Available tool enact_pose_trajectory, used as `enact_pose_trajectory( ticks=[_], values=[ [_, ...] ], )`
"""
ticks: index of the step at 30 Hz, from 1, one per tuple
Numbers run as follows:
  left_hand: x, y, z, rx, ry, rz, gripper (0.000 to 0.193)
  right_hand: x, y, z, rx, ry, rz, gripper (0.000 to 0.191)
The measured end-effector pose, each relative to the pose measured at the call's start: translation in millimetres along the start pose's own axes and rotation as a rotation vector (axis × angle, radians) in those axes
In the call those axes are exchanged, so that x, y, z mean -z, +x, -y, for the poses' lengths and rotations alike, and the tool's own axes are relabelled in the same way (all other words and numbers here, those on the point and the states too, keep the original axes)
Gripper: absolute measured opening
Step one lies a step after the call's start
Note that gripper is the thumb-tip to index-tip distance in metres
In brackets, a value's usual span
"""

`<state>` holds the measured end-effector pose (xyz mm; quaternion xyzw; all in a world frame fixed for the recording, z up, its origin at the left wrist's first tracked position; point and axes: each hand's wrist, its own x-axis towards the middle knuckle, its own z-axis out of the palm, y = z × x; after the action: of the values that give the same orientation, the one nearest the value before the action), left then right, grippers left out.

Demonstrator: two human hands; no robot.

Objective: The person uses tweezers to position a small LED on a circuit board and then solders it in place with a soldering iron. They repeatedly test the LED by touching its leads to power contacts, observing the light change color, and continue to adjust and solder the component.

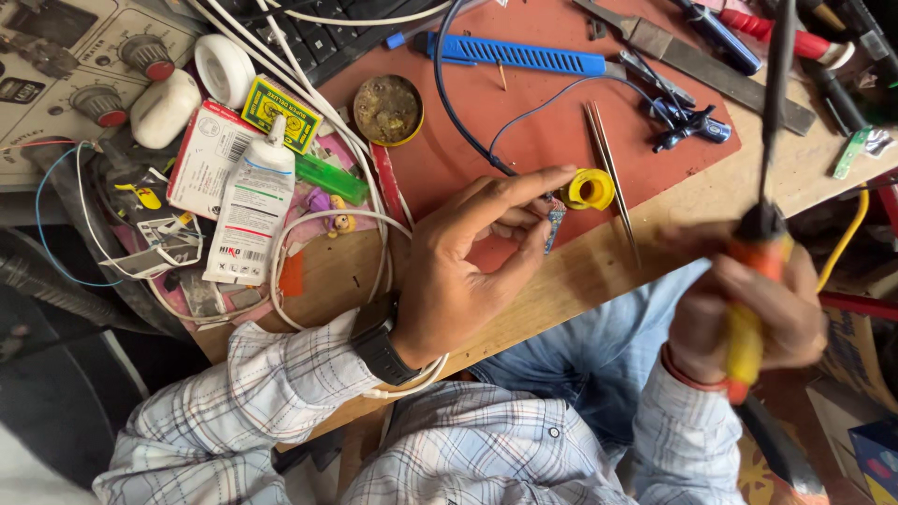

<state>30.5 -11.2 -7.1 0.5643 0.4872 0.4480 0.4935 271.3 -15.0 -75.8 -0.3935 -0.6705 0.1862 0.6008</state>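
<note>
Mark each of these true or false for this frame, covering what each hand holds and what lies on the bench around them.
1. The left hand pinches a small circuit board between its fingertips. True.
2. The right hand is empty. False: it grips a yellow and orange handled soldering iron, blurred in this view.
3. A yellow solder spool lies on the red mat near the left fingertips. True.
4. The tweezers are held in the left hand. False: they lie on the mat, beside the spool.
5. A blue tool lies on the mat. True.
</note>
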Motion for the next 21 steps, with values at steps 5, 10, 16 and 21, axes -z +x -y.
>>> enact_pose_trajectory(
  ticks=[5,10,16,21],
  values=[
    [-1,-1,-2,0.029,-0.01,-0.007,0.048,40,-58,-35,-0.178,0.414,-0.525,0.06],
    [0,0,2,-0.032,0.031,0.005,0.037,47,-80,-42,-0.22,0.337,-0.591,0.051],
    [2,2,1,-0.049,0.078,0.003,0.031,0,-40,1,-0.05,-0.107,-0.003,0.029],
    [1,3,-1,-0.025,0.043,0.005,0.032,-17,2,22,-0.06,-0.404,0.167,0.043]
  ],
)
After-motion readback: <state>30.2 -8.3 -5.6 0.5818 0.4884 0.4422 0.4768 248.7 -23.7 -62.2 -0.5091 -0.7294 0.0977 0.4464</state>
